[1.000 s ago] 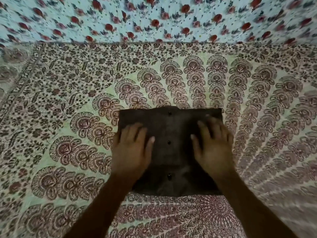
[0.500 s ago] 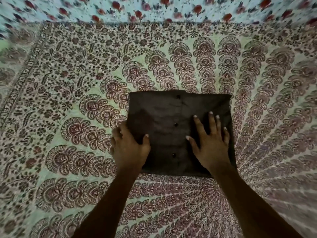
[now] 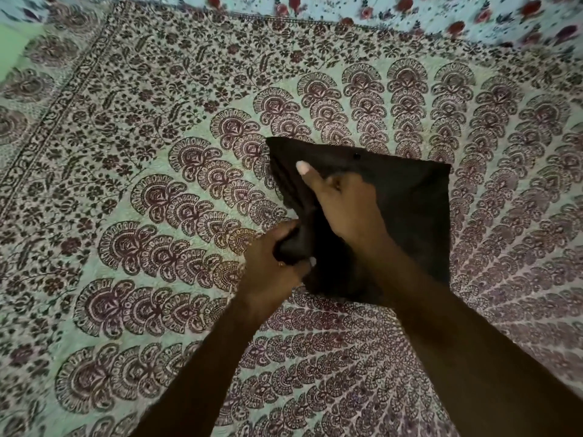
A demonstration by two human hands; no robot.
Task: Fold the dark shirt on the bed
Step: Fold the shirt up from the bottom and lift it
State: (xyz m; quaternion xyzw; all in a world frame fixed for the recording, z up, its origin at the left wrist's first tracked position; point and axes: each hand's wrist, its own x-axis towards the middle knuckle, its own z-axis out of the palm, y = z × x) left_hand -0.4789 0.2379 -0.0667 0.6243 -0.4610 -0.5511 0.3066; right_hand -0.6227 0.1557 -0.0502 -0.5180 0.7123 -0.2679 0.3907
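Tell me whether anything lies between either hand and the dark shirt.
Nothing visible does. The left hand already grips the dark shirt at its near left edge, and the right hand grips the cloth higher up, fingers curled into it. Only the patterned bedspread lies around it.

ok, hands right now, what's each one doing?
Left hand: closed, gripping the near-left edge of the dark shirt.
Right hand: closed, pinching the shirt's left side further up.
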